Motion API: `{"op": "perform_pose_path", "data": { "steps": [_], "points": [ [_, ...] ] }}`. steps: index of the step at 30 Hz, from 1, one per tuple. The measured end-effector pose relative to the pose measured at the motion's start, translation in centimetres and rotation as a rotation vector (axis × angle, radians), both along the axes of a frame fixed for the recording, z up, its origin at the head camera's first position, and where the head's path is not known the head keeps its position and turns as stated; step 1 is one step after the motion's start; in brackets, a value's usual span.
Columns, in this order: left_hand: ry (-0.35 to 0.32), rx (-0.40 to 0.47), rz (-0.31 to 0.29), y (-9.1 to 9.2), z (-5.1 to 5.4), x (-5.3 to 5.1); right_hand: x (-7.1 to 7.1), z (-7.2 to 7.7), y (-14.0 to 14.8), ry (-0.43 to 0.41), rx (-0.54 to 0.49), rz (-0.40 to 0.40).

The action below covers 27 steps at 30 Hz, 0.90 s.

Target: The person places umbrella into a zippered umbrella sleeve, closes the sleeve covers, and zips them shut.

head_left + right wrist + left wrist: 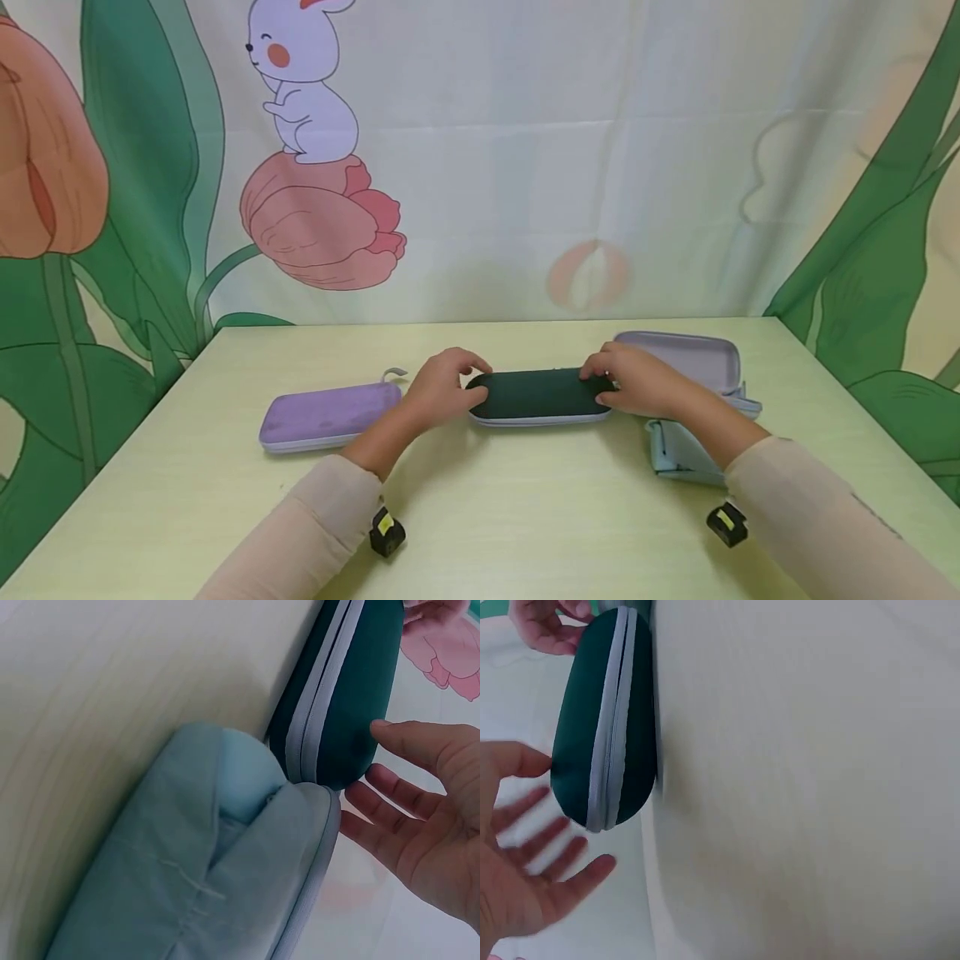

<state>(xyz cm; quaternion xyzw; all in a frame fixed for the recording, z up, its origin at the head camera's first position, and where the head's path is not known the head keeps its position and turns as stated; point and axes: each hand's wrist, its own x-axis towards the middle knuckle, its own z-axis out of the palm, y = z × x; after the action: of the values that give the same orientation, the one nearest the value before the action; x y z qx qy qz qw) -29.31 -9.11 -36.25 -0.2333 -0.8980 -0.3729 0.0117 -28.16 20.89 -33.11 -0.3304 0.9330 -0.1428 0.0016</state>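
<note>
A dark green zippered case (542, 394) lies on the table between both hands, its light zipper band facing the near side. The left hand (448, 388) is at its left end; in the left wrist view that hand (536, 855) has its thumb at the case (577, 727) and its other fingers spread. At the right end is the right hand (637, 382). From the right wrist, this hand (435, 802) shows its thumb on the case's (367, 682) top edge and fingers extended by its end. The zipper looks closed.
A purple case (330, 415) with a strap lies at the left. An opened lilac case (693, 358) stands at the right, with a pale blue-green pouch (678, 450) in front, partly behind the right forearm. Behind the table hangs a printed curtain (510, 167).
</note>
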Motion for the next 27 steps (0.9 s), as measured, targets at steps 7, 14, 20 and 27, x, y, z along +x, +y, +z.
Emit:
{"op": "perform_pose_path", "data": {
  "steps": [7, 14, 20, 27],
  "points": [
    [-0.505, 0.244, 0.109, 0.6, -0.3, -0.6, 0.1, 0.0, 0.2, -0.004, 0.010, 0.004],
    [-0.700, 0.380, 0.101, 1.2, -0.3, -1.1, 0.3, 0.2, 0.1, 0.015, -0.003, 0.017],
    [-0.732, 0.419, 0.090, 1.4, -0.6, -1.2, 0.5, 0.4, 0.1, 0.003, -0.051, 0.006],
    [-0.728, 0.420, 0.043, 1.2, -1.0, -0.7, 0.3, 0.4, 0.4, 0.050, -0.102, -0.007]
  ]
}}
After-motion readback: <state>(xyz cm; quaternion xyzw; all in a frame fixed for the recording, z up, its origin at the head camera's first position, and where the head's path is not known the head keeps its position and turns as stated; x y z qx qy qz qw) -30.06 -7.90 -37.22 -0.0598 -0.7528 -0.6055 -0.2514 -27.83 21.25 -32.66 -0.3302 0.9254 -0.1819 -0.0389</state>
